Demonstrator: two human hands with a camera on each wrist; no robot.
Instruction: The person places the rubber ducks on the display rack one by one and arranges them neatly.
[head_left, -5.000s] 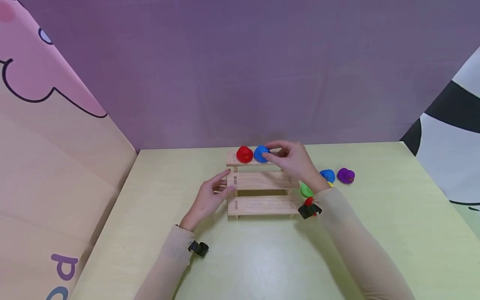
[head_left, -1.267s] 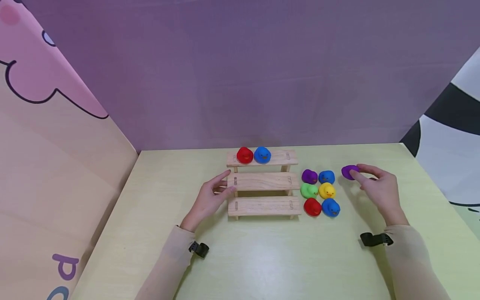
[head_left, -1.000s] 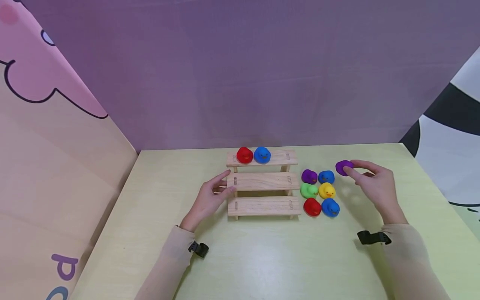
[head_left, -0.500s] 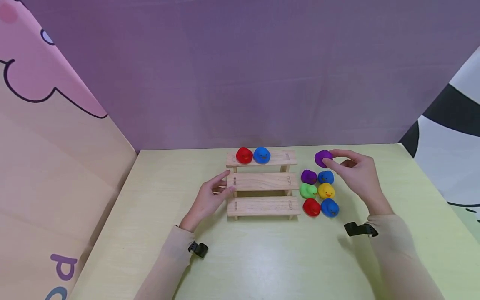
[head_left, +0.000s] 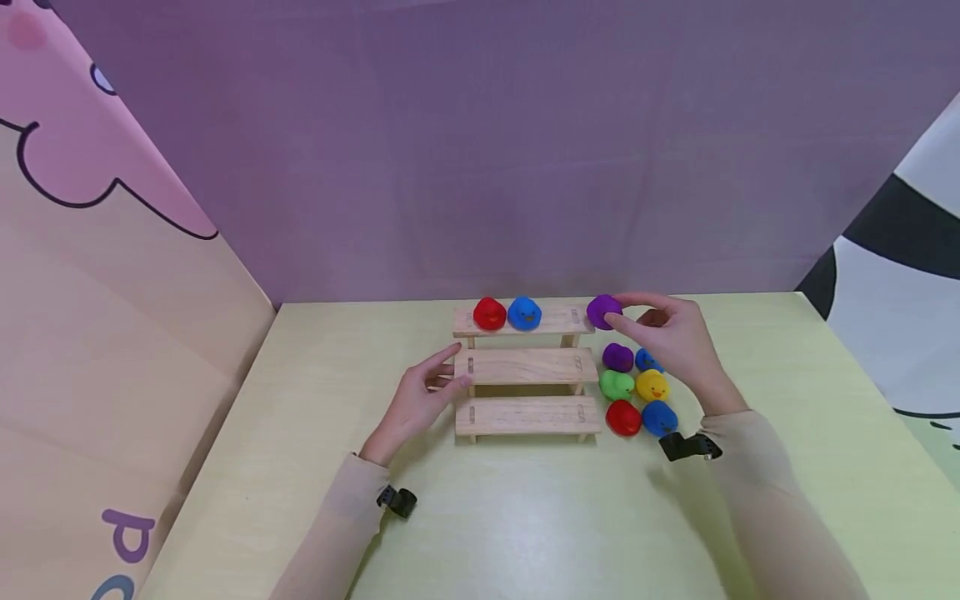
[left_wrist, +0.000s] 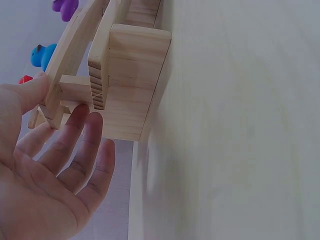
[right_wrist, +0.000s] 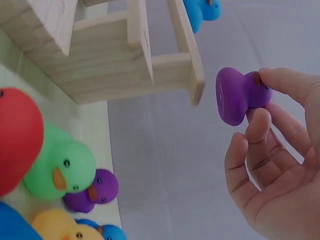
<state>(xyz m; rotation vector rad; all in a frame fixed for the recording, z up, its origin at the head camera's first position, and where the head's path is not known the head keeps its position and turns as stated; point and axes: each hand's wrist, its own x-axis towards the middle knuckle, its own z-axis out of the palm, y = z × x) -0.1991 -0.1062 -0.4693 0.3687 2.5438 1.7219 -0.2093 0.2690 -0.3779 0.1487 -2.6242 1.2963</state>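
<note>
A three-step wooden stand [head_left: 534,367] sits on the table. My left hand [head_left: 417,407] holds the left end of its middle step, thumb on the near side and index finger towards the back; the left wrist view shows the other fingers loosely bent beside it. My right hand [head_left: 670,337] pinches a purple rubber duck [right_wrist: 240,96] between thumb and fingers. In the right wrist view this duck hangs in the air off the stand's top step, base facing the stand. On the top step's left part stand a red duck [head_left: 489,314] and a blue duck [head_left: 524,313].
Right of the stand several more ducks sit grouped on the table: purple [head_left: 618,357], green [head_left: 617,386], yellow [head_left: 652,386], red [head_left: 623,418] and blue [head_left: 659,417], plus a blue one [head_left: 647,361] partly behind my right hand. A purple backdrop [head_left: 525,167] rises behind the table [head_left: 487,517].
My right hand let go of the blue duck on the top step, picked up a purple duck at the right, and carried it left to the top step's right end. My left hand stays put.
</note>
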